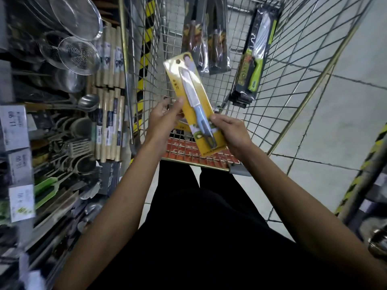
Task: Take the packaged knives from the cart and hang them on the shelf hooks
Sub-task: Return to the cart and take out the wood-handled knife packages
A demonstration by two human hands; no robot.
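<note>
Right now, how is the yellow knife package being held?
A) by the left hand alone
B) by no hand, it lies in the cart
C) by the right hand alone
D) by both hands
D: the left hand pinches the yellow knife package at mid-length and the right hand grips its lower end, above the wire cart.

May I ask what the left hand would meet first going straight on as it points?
The left hand holds the yellow knife package; past that, probably the dark knife packs, though depth is unclear.

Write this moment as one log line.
phase: pack not hung | left hand, right hand: hold yellow knife pack | cart: black knife packs
</note>
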